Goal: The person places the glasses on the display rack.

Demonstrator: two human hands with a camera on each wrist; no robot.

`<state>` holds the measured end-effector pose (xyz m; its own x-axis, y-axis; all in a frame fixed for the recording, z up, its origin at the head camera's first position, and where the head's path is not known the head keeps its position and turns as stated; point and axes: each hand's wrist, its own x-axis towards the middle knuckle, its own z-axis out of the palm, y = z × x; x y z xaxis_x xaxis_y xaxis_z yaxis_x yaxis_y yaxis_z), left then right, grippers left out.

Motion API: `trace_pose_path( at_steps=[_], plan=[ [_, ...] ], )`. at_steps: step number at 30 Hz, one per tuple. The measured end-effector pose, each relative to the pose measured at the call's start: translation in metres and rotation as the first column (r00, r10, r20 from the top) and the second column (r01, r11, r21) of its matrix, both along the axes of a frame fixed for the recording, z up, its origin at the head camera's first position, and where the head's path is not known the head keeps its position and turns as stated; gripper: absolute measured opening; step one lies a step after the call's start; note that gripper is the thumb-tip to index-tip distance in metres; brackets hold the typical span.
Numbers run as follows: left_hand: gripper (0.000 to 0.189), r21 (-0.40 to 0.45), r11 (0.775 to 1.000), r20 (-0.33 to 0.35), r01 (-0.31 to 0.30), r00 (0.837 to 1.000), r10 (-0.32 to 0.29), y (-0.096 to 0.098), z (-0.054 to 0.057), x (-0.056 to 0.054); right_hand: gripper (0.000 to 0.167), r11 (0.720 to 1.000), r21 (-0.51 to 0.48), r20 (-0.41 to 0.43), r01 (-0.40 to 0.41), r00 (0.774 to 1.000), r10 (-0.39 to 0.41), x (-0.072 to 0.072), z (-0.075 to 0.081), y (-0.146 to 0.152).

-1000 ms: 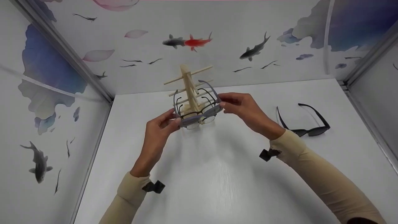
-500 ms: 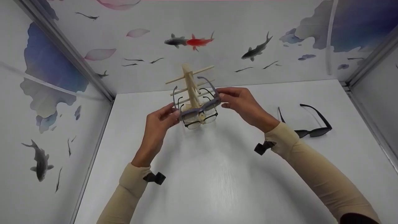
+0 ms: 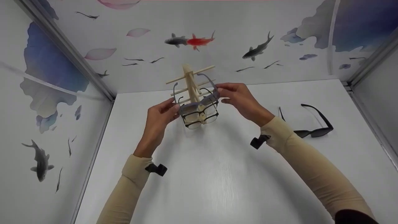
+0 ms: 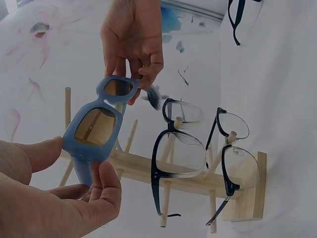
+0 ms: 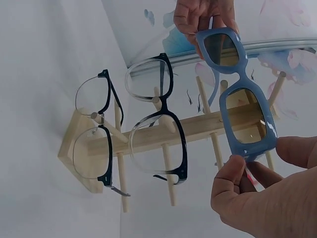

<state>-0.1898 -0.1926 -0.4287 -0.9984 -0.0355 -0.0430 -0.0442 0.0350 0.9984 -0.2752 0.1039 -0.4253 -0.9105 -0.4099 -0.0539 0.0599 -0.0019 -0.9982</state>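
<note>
Both hands hold a pair of blue-framed sunglasses [image 5: 247,114] with brown lenses, one hand at each end of the frame. My left hand [image 3: 160,119] pinches the left hinge between thumb and fingers; my right hand [image 3: 238,98] pinches the right hinge. The sunglasses are in front of the upper part of a wooden glasses stand [image 3: 190,81], their temples pointing back past its pegs. Lower on the stand hang two pairs of eyeglasses: dark-topped, clear-bottomed glasses [image 4: 157,163] and, below them, half-rimmed glasses [image 4: 228,168].
Black sunglasses [image 3: 314,132] lie with temples unfolded on the white table [image 3: 211,180], right of the stand. A wall printed with fish [image 3: 199,41] rises behind, and a side wall [image 3: 15,118] stands at the left.
Both hands have raised the blue sunglasses up along the front of the stand, bringing the two hanging pairs below into fuller view. The right forearm has shifted slightly left.
</note>
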Motion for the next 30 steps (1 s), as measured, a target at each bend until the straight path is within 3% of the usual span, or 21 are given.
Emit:
trace_pose_path(
  at_steps=[20,26,30],
  plan=[
    [0.055,-0.009,1.0,0.044,-0.013,0.999,0.013,-0.002,-0.008,-0.013,0.045,0.999,-0.009,0.022,-0.032,0.999,0.032,-0.012,-0.008,-0.003],
    [0.055,-0.009,1.0,0.024,-0.024,0.999,0.024,-0.002,-0.01,-0.012,0.047,0.999,0.009,-0.006,-0.043,0.999,0.043,-0.014,-0.012,0.001],
    [0.057,-0.066,0.996,-0.016,-0.054,0.998,0.053,-0.004,-0.013,-0.005,0.047,0.997,0.066,-0.052,-0.028,0.998,0.031,-0.011,-0.017,0.013]
  ],
)
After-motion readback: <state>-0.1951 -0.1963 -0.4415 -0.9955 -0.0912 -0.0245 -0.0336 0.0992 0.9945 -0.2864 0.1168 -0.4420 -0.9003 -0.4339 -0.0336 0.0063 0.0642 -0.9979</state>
